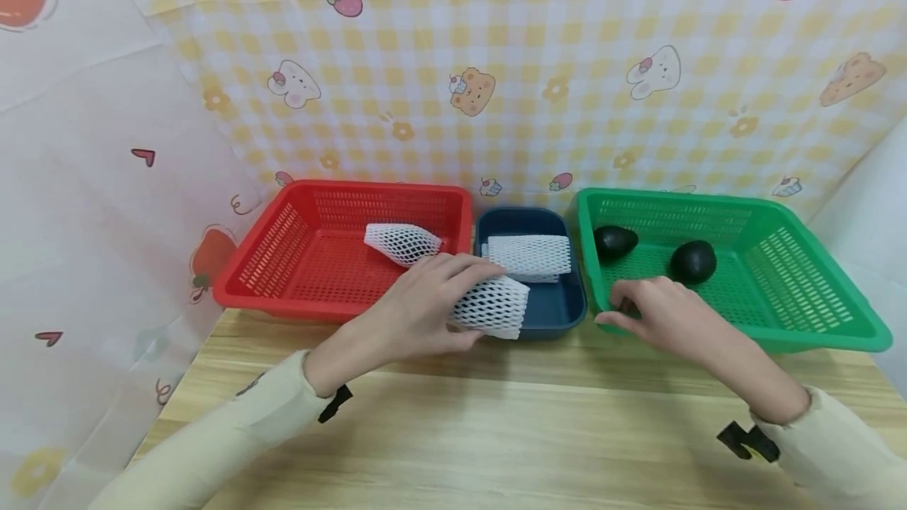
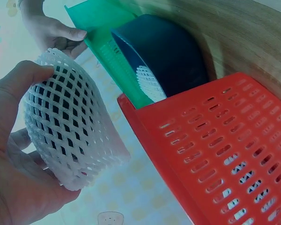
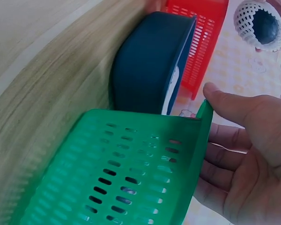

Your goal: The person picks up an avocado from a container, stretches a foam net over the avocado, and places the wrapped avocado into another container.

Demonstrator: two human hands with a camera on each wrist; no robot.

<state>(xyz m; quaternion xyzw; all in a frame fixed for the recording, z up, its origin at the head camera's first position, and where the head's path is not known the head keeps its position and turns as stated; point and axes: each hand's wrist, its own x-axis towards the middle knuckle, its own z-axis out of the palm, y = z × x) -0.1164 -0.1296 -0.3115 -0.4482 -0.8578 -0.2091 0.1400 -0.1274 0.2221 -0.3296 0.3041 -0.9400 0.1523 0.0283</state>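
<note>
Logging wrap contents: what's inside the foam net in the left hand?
Inside the foam net, a dark fruit shows at the open end and through the mesh. Strands and the left hand cover the rest.

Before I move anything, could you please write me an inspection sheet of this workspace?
Surface: wood-grain table, bearing three containers.
Job's things: red basket holds one netted fruit; blue tub holds white foam nets; green basket holds two dark fruits.
Clutter: nothing seen.
Left hand: grips a dark fruit in a white net.
Right hand: grips the green basket's rim, thumb and fingers on either side.
Cables: nothing seen.
Surroundings: yellow-checked, cartoon-printed cloth behind; white printed cloth at left.
</note>
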